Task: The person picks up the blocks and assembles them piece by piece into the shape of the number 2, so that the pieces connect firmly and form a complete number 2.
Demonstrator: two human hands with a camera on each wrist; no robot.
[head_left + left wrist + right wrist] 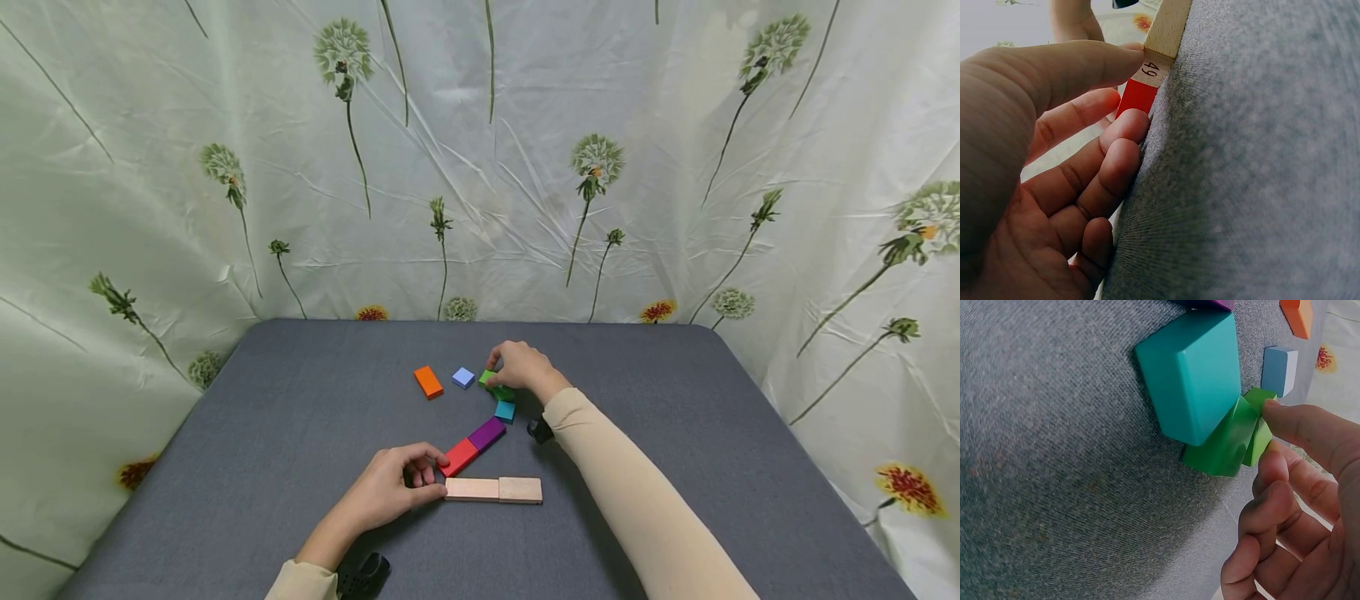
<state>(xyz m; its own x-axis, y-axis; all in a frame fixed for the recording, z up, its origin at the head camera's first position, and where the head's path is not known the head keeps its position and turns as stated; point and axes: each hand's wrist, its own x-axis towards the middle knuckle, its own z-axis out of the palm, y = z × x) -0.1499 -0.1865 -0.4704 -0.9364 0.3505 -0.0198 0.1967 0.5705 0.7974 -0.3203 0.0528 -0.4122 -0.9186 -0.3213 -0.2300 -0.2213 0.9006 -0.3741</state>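
In the head view my right hand (524, 369) pinches a light green block (1261, 439) between thumb and index finger. It leans against a dark green block (1225, 439), which touches a teal block (1200, 378). A purple block (487, 434) and a red block (460, 457) lie end to end below the teal one. My left hand (388, 487) rests at the near end of this row. Its thumb touches the left end of a wooden block (472, 490), marked 49 in the left wrist view, and its index finger touches the red block.
A second wooden block (521, 490) adjoins the first on its right. Beyond the row lie an orange block (428, 382) and a light blue block (462, 377). Everything stands on a grey cloth-covered table (300, 400), with a flowered curtain (495, 208) behind it.
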